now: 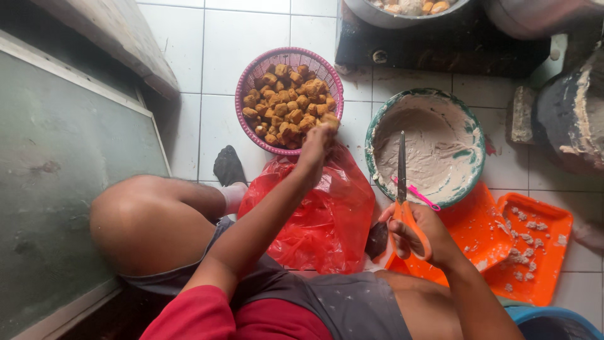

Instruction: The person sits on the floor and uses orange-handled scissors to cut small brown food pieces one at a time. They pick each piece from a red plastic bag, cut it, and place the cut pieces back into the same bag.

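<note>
Knees bent on the tiled floor, left hand (pixel 316 146) pinching one fried tofu puff (pixel 329 121) at the pink basket (pixel 246 94) rim.
Right hand (pixel 415 230) grips orange-handled scissors (pixel 402 189), blades closed, upright over the paste bowl (pixel 478 135); best to lift the puff clear before snipping.

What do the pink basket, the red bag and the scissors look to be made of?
Pink basket: moulded plastic, going by its slotted lattice wall. Red bag: thin glossy plastic film, crinkled with highlights. Scissors in the right hand: shiny blades, probably steel, with orange handles, likely plastic.

Glossy plastic bag (pixel 327 214), metal scissors (pixel 401 170) w/ plastic handles, smooth floor tiles (pixel 251 38).
</note>
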